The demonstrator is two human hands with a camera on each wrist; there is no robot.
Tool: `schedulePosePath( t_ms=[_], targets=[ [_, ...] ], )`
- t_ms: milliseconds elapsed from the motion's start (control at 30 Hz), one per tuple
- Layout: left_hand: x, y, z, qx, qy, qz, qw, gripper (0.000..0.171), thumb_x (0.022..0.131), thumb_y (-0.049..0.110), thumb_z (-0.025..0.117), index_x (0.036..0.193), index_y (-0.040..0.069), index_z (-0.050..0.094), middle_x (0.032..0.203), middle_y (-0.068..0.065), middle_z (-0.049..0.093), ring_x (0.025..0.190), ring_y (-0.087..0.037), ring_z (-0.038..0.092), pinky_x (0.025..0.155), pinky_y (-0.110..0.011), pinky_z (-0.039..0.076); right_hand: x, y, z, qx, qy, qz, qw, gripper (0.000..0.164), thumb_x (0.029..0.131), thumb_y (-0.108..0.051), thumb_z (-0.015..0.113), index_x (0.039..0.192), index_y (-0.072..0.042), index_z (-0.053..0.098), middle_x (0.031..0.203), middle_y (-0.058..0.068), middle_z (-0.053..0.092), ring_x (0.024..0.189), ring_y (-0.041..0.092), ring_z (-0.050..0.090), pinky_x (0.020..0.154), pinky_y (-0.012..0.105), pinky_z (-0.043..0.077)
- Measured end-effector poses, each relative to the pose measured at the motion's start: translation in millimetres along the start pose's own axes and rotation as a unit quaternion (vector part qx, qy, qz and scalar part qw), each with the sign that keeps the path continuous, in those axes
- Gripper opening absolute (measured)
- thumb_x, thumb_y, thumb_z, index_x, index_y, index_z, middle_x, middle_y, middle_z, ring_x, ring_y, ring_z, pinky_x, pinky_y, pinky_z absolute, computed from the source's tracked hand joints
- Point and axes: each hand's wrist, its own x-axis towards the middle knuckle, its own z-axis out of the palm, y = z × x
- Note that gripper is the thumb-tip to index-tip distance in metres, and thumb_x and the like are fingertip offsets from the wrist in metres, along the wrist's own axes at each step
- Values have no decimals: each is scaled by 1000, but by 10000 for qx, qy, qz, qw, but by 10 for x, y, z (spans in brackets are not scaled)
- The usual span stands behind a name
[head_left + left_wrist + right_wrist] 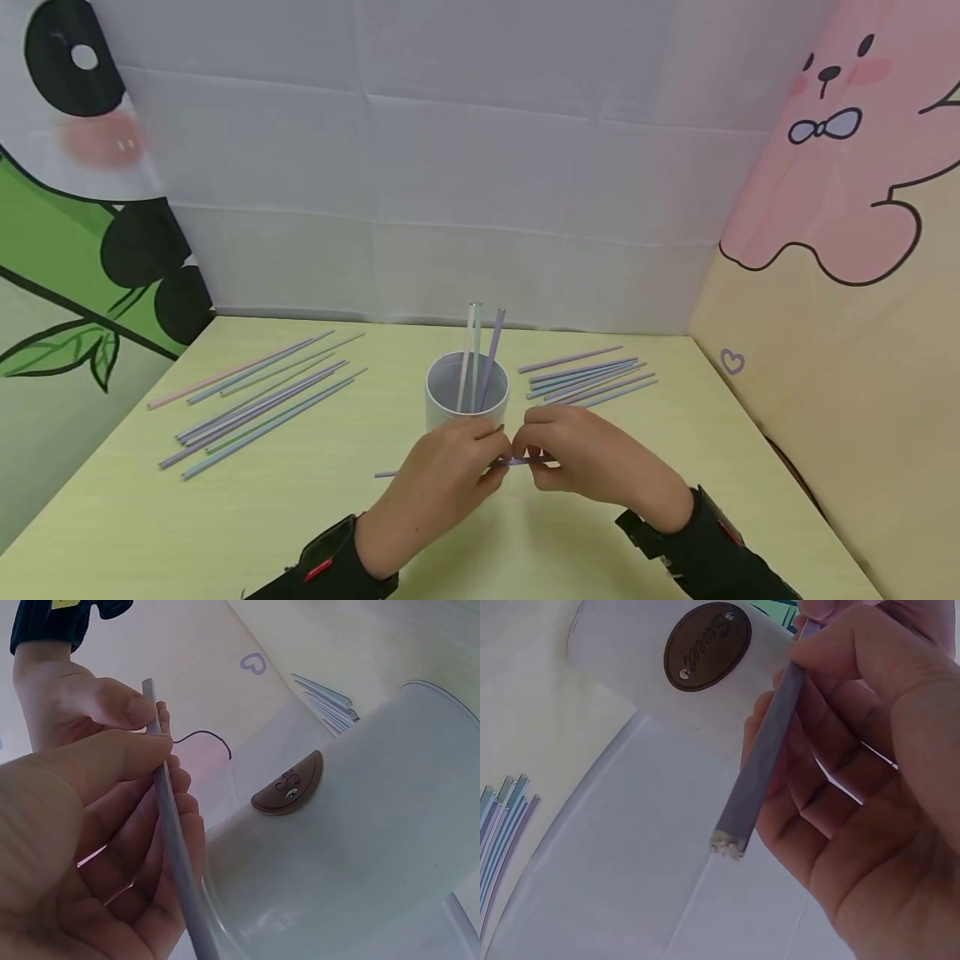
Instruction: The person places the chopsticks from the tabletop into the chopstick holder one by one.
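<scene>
Purple strip (pixel 759 765) runs thru L hand (pixel 453 467) & R hand (pixel 581 450), ea. pinching it.

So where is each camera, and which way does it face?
On the head: looking forward and down at table, cup and straws; left hand, right hand and sleeves show.
On the left wrist: facing the held straw and cup; both hands show.
On the right wrist: facing that straw and cup; both hands show, left cropped.
Both wrist views share the cup's brown label.

Greyish-purple strip (pixel 180 855) in left grip (pixel 105 832), near pale cup (pixel 367 817).
</scene>
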Motion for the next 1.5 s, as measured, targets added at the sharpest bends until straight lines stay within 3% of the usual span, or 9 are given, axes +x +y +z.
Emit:
schedulePosePath(
  t_ms=[267,467,600,767,1067,1200,1367,1433,1500],
  targets=[
    [9,-30,-9,-14,76,15,10000,18,82,10,91,86,15,75,82,8,65,77,-9,59,71,-23,56,7,-4,-47,112,50,144,9998,25,83,5,79,97,-15,77,86,-8,62,76,4,56,69,15,49],
    [55,-97,-142,-392,77,-258,9989,15,85,10,89,88,15,75,82,9,68,74,-4,58,68,-20,54,-69,76,-176,296,344,880,9951,26,89,-3,82,112,-13,75,102,-7,71,88,6,67,80,24,58],
    [89,-168,-286,-786,113,-546,9953,12,87,10,88,91,15,77,81,10,69,72,-2,58,66,-19,53,-102,187,-219,730,903,1211,9858,43,88,-1,83,128,-7,69,110,-1,74,98,12,71,83,31,62],
    [172,-256,-465,-1393,269,-850,9862,10,90,11,86,93,16,78,81,12,69,70,2,60,64,-19,54,-80,318,-112,1642,1318,1643,9637,62,89,0,82,144,-8,57,128,6,71,113,21,72,92,36,62],
    [462,-365,-692,-2575,1261,-1300,9491,12,92,15,85,103,13,80,93,6,78,76,-6,69,71,-26,59,91,381,346,3190,1251,2393,9085,89,89,-17,88,160,-13,36,157,6,50,145,33,51,116,49,47],
    [598,-428,-756,-3075,1709,-1578,9227,16,95,18,82,109,12,80,97,3,78,82,-11,71,75,-27,59,211,352,512,3767,1265,2522,8823,96,88,-19,90,163,-14,30,163,6,44,150,31,45,121,50,40],
    [734,-527,-791,-3697,2168,-1814,8851,21,99,21,78,117,10,76,103,-2,76,90,-18,70,77,-26,57,347,299,699,4236,1182,2536,8616,106,86,-24,92,166,-16,23,166,9,38,153,31,40,124,54,35],
    [785,-570,-773,-3838,2308,-1839,8750,22,100,21,77,119,10,75,104,-3,75,91,-19,69,78,-26,56,390,285,770,4398,1190,2445,8560,110,84,-26,93,166,-17,21,164,9,40,151,31,41,124,56,34],
    [823,-612,-743,-3903,2389,-1839,8699,23,100,20,77,120,9,74,104,-4,74,92,-19,69,79,-27,55,427,275,839,4514,1218,2361,8519,113,82,-27,95,166,-19,20,160,7,43,147,29,46,122,58,35]
  ],
)
